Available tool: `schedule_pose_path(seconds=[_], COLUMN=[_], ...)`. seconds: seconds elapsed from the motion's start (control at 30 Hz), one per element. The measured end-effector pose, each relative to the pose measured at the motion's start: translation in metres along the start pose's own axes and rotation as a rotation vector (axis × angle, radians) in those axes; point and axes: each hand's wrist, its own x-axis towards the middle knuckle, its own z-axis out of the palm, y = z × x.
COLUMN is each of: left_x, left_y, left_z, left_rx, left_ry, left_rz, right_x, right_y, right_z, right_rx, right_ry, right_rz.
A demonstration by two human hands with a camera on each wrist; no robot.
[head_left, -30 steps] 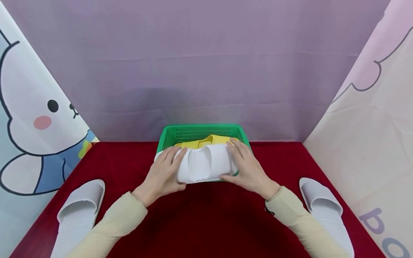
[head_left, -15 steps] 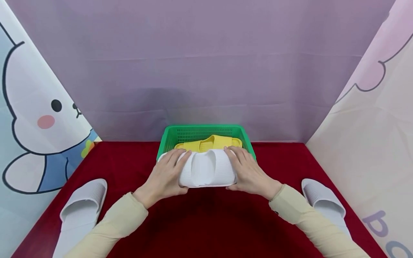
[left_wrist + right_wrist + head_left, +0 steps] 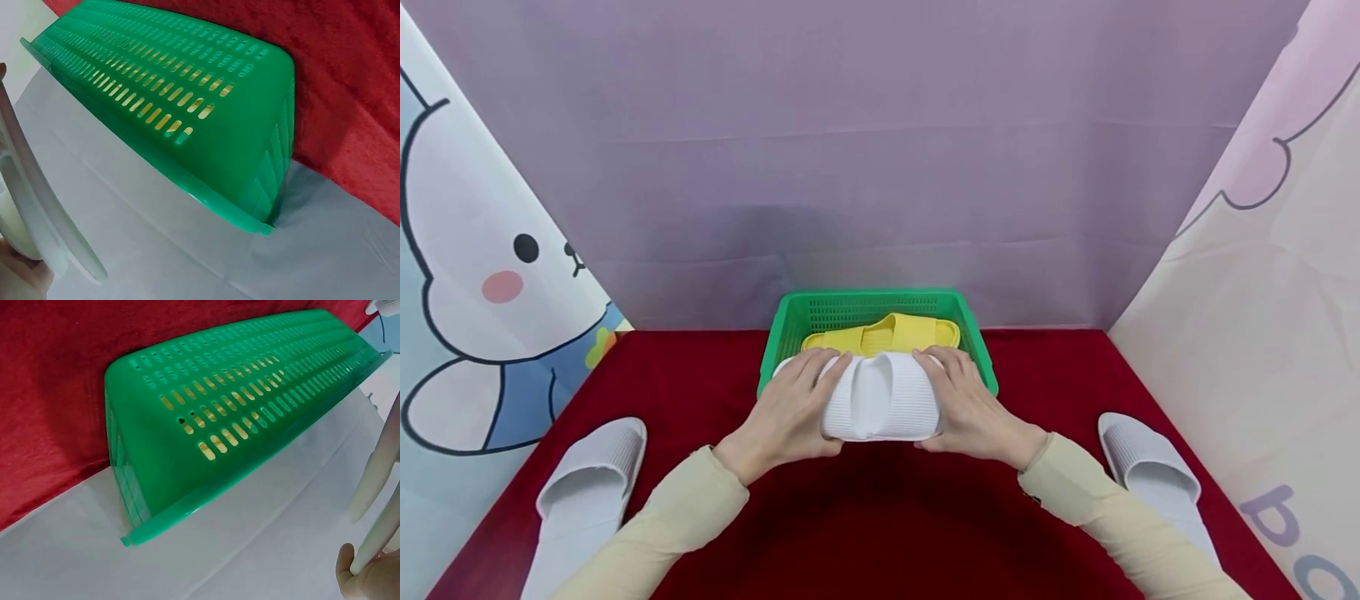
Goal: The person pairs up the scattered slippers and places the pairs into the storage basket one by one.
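A pair of white ridged-strap slippers (image 3: 912,400) is held crosswise between both hands, one seemingly nested into the other. My left hand (image 3: 790,408) grips the left end, fingers over the top and thumb at the near side. The right end is held the same way by my right hand (image 3: 973,408). Only a small part of each hand shows in its wrist view, beside the pale slipper soles (image 3: 375,472). Just beyond the slippers stands a green perforated basket (image 3: 868,298), its front partly hidden in the head view. Yellow slippers (image 3: 913,332) lie inside it.
Red cloth (image 3: 872,525) covers the surface. A white slipper (image 3: 591,458) lies at the left, and another white slipper (image 3: 1150,458) at the right, both partly behind the sleeves. A purple curtain (image 3: 880,167) hangs behind the basket, with printed panels on either side.
Both hands have drawn the white slippers slightly toward me, off the basket's front edge. More of the yellow slippers shows now. The basket stays in place.
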Motion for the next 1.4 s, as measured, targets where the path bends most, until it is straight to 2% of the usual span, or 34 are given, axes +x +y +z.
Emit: schedule_pose_path(seconds=[1.0,1.4], left_x=[0.005,0.004], left_y=[0.001,0.001], left_z=[0.004,0.010], left_rx=[0.031,0.024], left_ry=[0.026,-0.034], left_rz=[-0.012,-0.023], right_x=[0.011,0.009], right_y=[-0.008,-0.009], right_z=[0.006,0.015], right_rx=[-0.013,0.042], right_ry=[0.034,-0.017], right_rz=[-0.025,0.028])
